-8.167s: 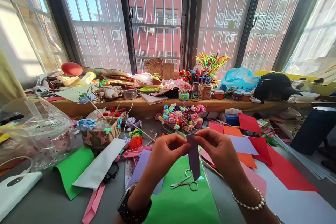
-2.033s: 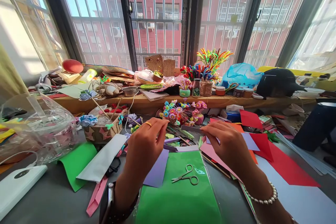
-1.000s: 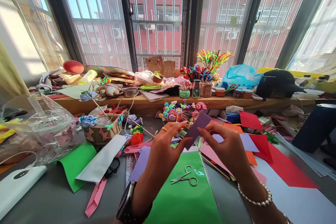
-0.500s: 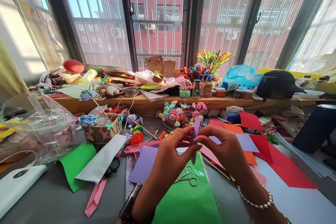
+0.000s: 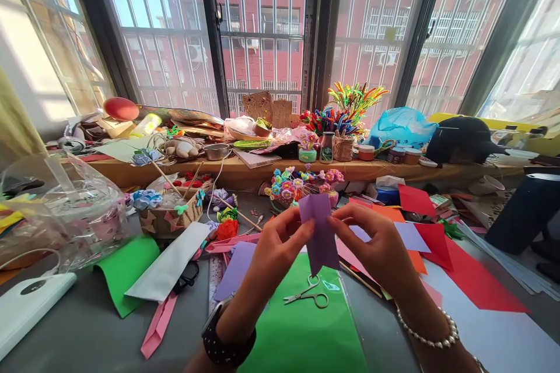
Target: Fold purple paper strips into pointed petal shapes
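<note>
A strip of purple paper (image 5: 321, 239) with a lengthwise crease is held up in front of me, opened out and facing me. My left hand (image 5: 284, 239) pinches its left edge, thumb on the near side. At the right edge, the thumb and fingers of my right hand (image 5: 365, 233) close on the paper. Below the strip, small metal scissors (image 5: 308, 297) lie on a green sheet (image 5: 306, 338) in a clear sleeve. Another piece of purple paper (image 5: 234, 268) rests on the table, partly behind my left forearm.
Red paper (image 5: 485, 280), orange and pale sheets lie to the right. A folded pink strip (image 5: 160, 326), white paper (image 5: 168, 262) and green paper (image 5: 126, 280) are at left. Behind stand a basket of paper flowers (image 5: 170, 215), crocheted flowers (image 5: 286, 186) and a dark cylindrical bottle (image 5: 522, 215).
The purple paper has gone from folded and narrow to opened out and facing me. My left hand has shifted slightly left and its wrist has turned; my right hand has barely moved.
</note>
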Demonstrator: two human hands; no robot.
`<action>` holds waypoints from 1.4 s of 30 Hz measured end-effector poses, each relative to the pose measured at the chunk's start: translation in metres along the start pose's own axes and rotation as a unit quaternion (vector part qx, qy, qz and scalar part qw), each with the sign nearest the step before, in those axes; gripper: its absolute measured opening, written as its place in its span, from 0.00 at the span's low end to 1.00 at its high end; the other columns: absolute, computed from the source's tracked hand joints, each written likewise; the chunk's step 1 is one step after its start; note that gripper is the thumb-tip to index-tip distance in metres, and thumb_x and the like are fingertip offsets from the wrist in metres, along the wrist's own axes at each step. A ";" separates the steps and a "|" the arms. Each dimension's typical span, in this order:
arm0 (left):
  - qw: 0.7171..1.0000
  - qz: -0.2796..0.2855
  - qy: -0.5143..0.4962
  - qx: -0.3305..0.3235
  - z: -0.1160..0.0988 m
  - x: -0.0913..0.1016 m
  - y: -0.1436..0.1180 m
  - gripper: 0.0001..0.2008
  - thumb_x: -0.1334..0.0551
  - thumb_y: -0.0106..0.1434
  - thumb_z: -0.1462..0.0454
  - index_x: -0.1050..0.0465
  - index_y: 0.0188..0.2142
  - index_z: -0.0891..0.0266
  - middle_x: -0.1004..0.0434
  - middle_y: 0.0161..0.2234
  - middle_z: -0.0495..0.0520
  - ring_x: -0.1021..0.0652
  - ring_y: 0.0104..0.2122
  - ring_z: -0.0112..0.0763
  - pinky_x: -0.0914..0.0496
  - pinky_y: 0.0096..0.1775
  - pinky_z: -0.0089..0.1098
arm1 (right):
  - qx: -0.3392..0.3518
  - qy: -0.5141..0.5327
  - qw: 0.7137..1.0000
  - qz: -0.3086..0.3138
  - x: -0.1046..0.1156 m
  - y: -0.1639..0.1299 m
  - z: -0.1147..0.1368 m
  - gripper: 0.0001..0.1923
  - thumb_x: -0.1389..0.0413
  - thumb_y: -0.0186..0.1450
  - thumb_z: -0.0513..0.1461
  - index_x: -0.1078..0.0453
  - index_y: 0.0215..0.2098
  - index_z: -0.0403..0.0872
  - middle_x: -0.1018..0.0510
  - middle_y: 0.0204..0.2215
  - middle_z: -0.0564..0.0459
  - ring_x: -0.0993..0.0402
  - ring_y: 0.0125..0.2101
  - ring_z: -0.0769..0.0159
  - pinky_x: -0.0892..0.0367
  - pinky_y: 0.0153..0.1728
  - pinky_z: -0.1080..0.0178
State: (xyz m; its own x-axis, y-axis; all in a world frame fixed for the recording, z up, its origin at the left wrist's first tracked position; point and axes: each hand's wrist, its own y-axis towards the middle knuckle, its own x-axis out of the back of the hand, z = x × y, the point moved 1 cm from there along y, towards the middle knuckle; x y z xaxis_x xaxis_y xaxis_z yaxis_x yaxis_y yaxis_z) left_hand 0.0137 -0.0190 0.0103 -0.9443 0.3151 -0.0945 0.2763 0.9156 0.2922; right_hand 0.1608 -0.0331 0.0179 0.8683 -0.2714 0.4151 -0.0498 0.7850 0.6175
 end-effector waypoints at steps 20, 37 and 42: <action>0.997 -0.080 0.004 -0.004 0.008 -0.001 0.001 0.13 0.40 0.53 0.58 0.24 0.34 0.63 0.27 0.26 0.49 0.31 0.26 0.25 0.37 0.27 0.23 | 0.288 -0.156 0.931 -0.163 -0.015 -0.012 0.002 0.12 0.46 0.57 0.28 0.30 0.38 0.45 0.26 0.32 0.50 0.30 0.34 0.67 0.33 0.35 0.65; 0.994 -0.105 0.003 -0.020 0.008 0.002 -0.003 0.08 0.38 0.51 0.60 0.26 0.27 0.63 0.27 0.24 0.47 0.29 0.27 0.26 0.36 0.29 0.23 | 0.355 -0.237 0.891 -0.154 -0.013 -0.013 0.002 0.13 0.45 0.57 0.29 0.29 0.39 0.46 0.27 0.33 0.49 0.33 0.33 0.66 0.33 0.33 0.63; 0.992 -0.117 0.034 -0.019 0.006 0.005 -0.002 0.08 0.38 0.51 0.60 0.25 0.27 0.63 0.25 0.25 0.48 0.28 0.28 0.28 0.36 0.28 0.23 | 0.319 -0.179 0.923 -0.119 -0.011 -0.008 0.003 0.11 0.45 0.56 0.30 0.28 0.36 0.48 0.27 0.35 0.49 0.34 0.35 0.65 0.33 0.33 0.62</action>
State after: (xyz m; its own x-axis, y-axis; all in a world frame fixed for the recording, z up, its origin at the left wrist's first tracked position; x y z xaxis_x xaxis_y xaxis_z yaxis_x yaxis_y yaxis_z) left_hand 0.0100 -0.0175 0.0036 -0.9921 0.0766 -0.0996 0.0428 0.9511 0.3059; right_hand 0.1506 -0.0379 0.0103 0.6790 -0.6507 0.3399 -0.2583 0.2215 0.9403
